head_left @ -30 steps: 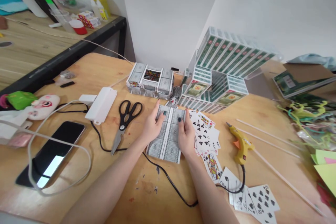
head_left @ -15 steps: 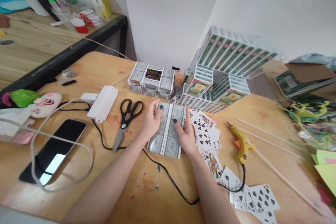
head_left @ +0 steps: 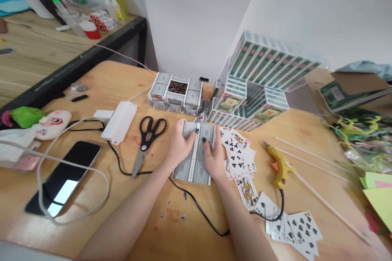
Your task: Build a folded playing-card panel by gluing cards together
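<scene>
A panel of playing cards (head_left: 192, 167), grey patterned backs up, lies between my hands, a pale seam running down its middle. My left hand (head_left: 183, 140) grips its left edge, thumb on top near the seam. On the right edge my right hand (head_left: 214, 157) holds it, thumb pressed on the face; the fingers beneath are hidden. Behind stands a box made of cards (head_left: 176, 94) with an opening in its top. Loose face-up cards (head_left: 240, 157) spread to the right of my right hand, and more cards (head_left: 303, 230) fan out at the lower right.
Black-handled scissors (head_left: 147, 140), a white power strip (head_left: 120, 122) and a phone (head_left: 65, 175) lie to the left. A yellow glue gun (head_left: 282, 167) and glue sticks (head_left: 309, 153) are at right. Stacked card packs (head_left: 260, 77) stand behind. A black cable (head_left: 200, 212) crosses the front.
My left thumb has slid right across the card panel, closer to the seam. The right hand keeps its hold, and the view has shifted slightly.
</scene>
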Tool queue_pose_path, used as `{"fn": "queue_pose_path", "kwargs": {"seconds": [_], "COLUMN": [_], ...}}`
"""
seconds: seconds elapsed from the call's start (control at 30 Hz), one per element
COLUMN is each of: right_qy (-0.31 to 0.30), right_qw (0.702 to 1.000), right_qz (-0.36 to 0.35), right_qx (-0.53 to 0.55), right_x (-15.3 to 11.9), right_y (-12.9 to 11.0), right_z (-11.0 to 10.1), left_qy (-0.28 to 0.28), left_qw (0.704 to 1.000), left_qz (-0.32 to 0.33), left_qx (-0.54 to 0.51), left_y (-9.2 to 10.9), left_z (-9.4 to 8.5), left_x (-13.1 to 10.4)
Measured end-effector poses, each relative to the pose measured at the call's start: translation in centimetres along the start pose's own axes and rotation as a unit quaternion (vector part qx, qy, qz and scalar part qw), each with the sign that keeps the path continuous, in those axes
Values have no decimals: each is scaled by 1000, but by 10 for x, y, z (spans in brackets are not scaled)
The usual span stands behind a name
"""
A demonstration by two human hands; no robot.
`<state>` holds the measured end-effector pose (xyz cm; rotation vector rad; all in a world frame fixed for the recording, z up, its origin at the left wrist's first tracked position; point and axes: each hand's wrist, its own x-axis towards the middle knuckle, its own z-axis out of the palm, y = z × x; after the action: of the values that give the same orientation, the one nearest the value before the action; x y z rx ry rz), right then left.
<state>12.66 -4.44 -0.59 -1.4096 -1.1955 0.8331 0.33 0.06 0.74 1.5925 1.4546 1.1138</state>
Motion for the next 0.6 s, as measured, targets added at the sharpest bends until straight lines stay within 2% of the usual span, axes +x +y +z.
{"fn": "queue_pose_path", "kwargs": {"seconds": [0.2, 0.3, 0.37, 0.4, 0.47, 0.53, 0.6], "right_qy": [-3, -8, -14, -12, 0, 12, 0], "right_qw": [1000, 999, 996, 993, 987, 984, 983], "right_qz": [0, 11, 35, 52, 84, 108, 124], "right_qx": [13, 43, 83, 104, 134, 141, 137], "right_x": [-2, 1, 4, 6, 8, 5, -3], "right_y": [1, 1, 1, 1, 0, -3, -5], "right_z": [1, 0, -1, -2, -4, -6, -6], "left_qy": [2, 8, 6, -12, -85, -126, -99], "left_qw": [1000, 995, 984, 974, 956, 954, 966], "left_qz": [-12, -30, -74, -109, -156, -162, -155], "left_qx": [-27, -96, -162, -198, -233, -216, -182], "left_y": [0, 0, 1, 1, 1, 0, -2], "left_z": [-1, -6, -13, -18, -25, -30, -30], "left_x": [0, 0, -4, -7, -14, -22, -28]}}
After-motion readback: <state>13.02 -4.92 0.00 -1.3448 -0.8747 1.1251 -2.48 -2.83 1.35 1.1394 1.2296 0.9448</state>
